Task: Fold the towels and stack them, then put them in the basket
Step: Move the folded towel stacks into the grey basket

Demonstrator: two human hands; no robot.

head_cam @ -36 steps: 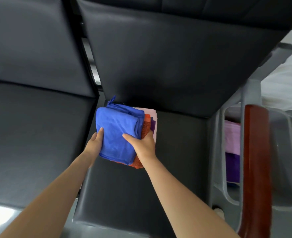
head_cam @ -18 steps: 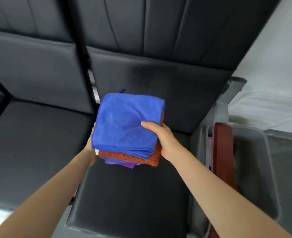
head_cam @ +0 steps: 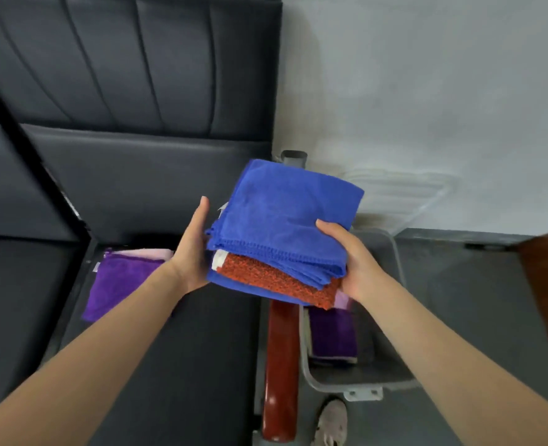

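Both hands hold the towel stack (head_cam: 285,233) above the basket (head_cam: 391,378): left hand (head_cam: 192,249) fingers straight against its side, right hand (head_cam: 356,262) fingers curled around it.

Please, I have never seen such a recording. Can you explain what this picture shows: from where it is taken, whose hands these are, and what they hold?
There is no machine here. A person wears a camera on the head, so you look down along their own bare arms. The left hand presses flat against the side of a stack of folded cloth towels, blue on top with orange-red beneath; the right hand grips the other side, thumb on top. The stack is in the air, above the red-brown wooden armrest and the grey plastic basket. A folded purple towel in the basket already lies there. Another purple folded towel lies on the black leather sofa seat.
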